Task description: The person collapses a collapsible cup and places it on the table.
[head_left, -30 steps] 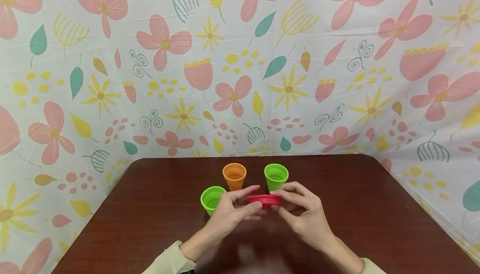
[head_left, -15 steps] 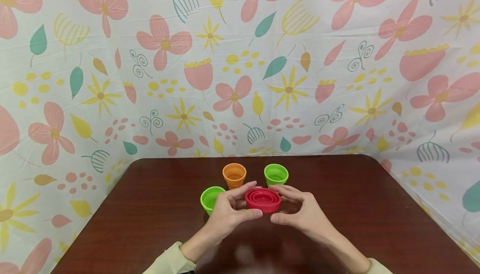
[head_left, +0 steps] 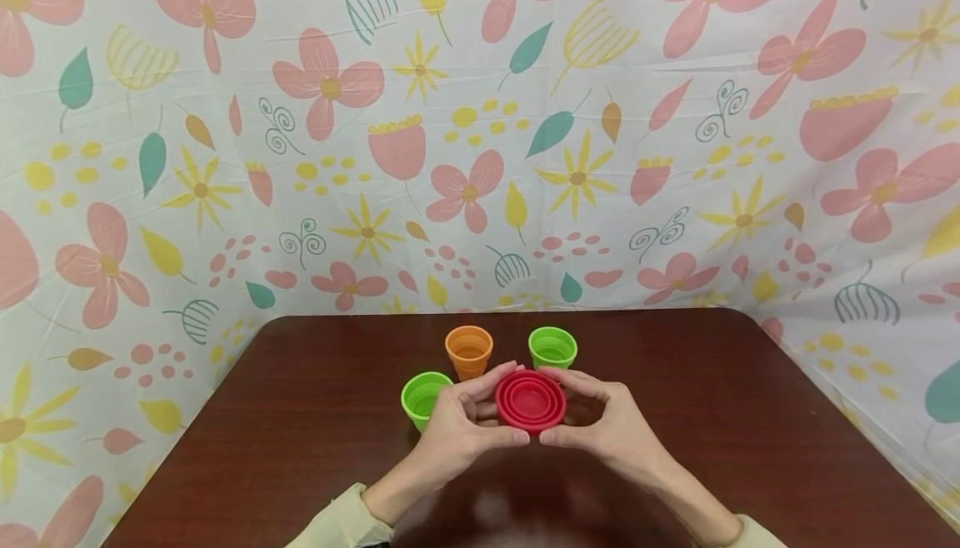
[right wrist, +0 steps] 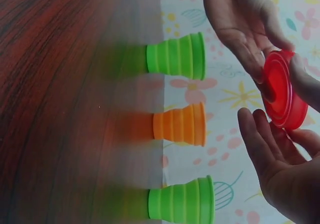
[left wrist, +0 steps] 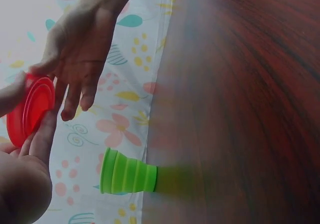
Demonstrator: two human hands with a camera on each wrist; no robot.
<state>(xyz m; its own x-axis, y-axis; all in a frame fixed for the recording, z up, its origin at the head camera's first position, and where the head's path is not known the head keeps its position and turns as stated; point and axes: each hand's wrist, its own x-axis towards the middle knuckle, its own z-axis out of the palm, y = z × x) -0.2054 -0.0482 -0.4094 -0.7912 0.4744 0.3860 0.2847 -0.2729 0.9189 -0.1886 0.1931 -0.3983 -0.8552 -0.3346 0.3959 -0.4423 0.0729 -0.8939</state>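
A red collapsible cup (head_left: 531, 401), folded flat into concentric rings, is held up above the table with its ringed side tilted toward the head camera. My left hand (head_left: 463, 431) grips its left edge between thumb and fingers. From the other side, my right hand (head_left: 618, 431) pinches the right edge, thumb in front and index finger at the back. The right wrist view shows the thin disc (right wrist: 285, 91) edge-on between both hands. Behind the left hand stands a green cup (head_left: 425, 396), partly hidden; an orange cup (head_left: 469, 351) and another green cup (head_left: 553, 347) stand farther back.
The three standing cups are extended and upright on the dark brown wooden table (head_left: 300, 448). A white cloth with a floral print (head_left: 480, 240) hangs behind the table and along its sides.
The red cup has tipped from nearly edge-on to showing its ringed face to the head camera. Both hands have turned with it and keep their hold. The standing cups have not moved.
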